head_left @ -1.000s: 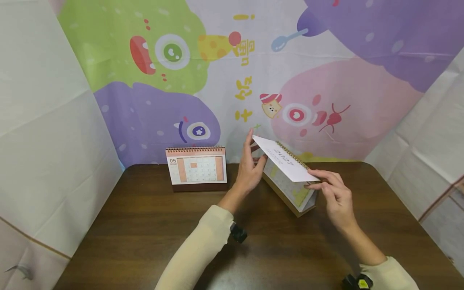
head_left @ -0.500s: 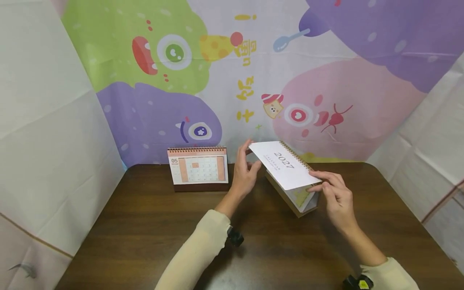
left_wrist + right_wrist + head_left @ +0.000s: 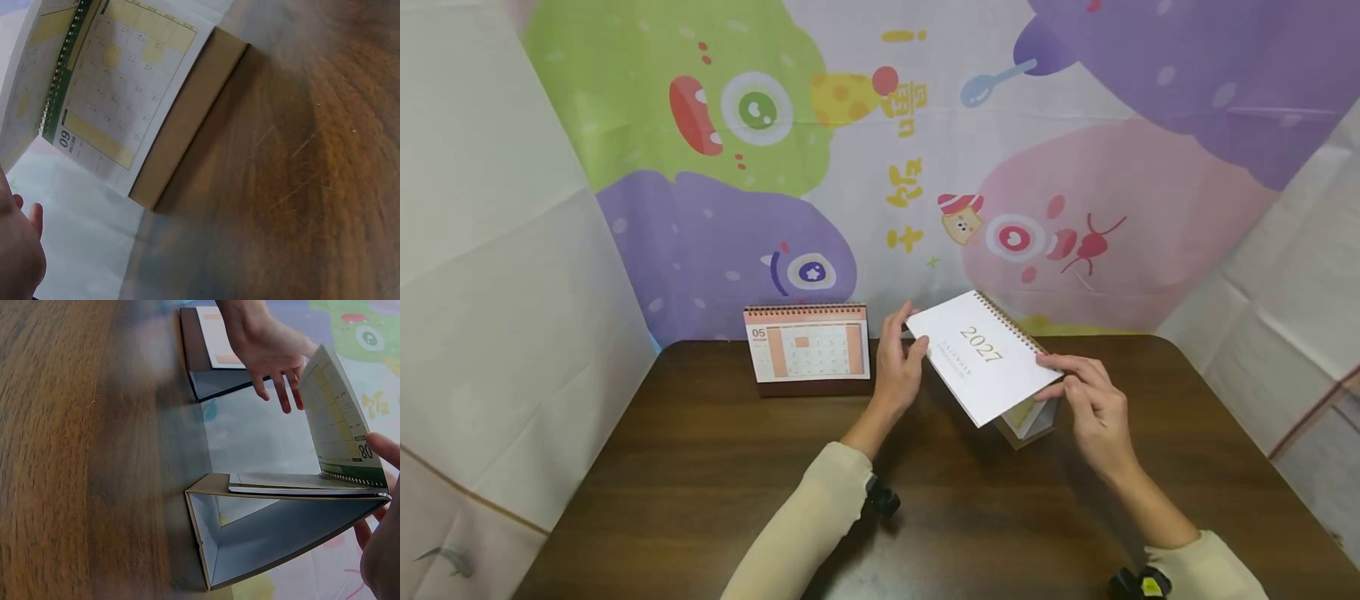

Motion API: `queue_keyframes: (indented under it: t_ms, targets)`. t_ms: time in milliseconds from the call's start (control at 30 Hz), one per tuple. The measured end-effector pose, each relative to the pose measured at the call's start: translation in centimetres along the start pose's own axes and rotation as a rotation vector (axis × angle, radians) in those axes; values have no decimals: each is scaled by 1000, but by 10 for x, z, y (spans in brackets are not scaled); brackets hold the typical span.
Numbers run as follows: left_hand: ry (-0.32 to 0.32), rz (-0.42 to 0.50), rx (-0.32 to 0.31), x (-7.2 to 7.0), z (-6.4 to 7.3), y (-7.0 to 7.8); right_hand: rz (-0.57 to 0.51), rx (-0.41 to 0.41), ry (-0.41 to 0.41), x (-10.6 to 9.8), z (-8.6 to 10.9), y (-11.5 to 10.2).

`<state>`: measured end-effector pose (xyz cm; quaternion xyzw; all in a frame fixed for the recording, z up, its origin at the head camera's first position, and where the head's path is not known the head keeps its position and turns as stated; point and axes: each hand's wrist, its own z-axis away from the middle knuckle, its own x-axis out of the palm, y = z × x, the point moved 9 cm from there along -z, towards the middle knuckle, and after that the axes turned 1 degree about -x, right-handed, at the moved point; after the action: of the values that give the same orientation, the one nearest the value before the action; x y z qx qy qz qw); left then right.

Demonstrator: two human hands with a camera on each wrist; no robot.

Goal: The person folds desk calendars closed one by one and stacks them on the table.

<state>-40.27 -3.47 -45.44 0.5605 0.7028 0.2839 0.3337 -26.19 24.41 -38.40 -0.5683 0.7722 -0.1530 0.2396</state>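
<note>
A desk calendar (image 3: 985, 358) with a white "2027" cover stands turned at an angle on the table, its raised pages tilted away from the brown stand (image 3: 215, 540). My left hand (image 3: 898, 362) holds the free edge of those pages, thumb by the cover and fingers near its corner. At the other end, my right hand (image 3: 1097, 408) grips the calendar close to the wire spiral. Below the lifted pages, a page marked 09 (image 3: 125, 87) shows in the left wrist view. The right wrist view shows 08 on the raised pages' underside (image 3: 334, 412).
A second desk calendar (image 3: 811, 346), pink and white and marked 05, stands upright left of my left hand. Both are on a dark wooden table (image 3: 715, 483). A cartoon-print cloth (image 3: 880, 167) hangs behind, with pale sheets at the sides.
The raised pages have swung down toward me, so the "2027" cover faces up more fully. My left hand has moved down and slightly left with their edge; the right hand stays put.
</note>
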Motion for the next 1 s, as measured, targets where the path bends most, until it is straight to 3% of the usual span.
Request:
queue_keyframes:
  t_ms: [133, 300, 433, 733, 1000]
  targets:
    - [39, -74, 13, 7, -2, -56, -3, 4, 3, 0, 0, 0]
    - [44, -111, -24, 6, 1, -55, -6, 4, 0, 1, 1, 0]
    - [5, -151, -103, 9, 4, -57, 9, 3, -3, 1, 1, -1]
    - [-217, -231, -289, 29, 12, -77, 21, 20, -2, 0, 2, -1]
    - [-257, -228, -279, 35, 15, -65, 16, 21, 2, 0, 3, -3]
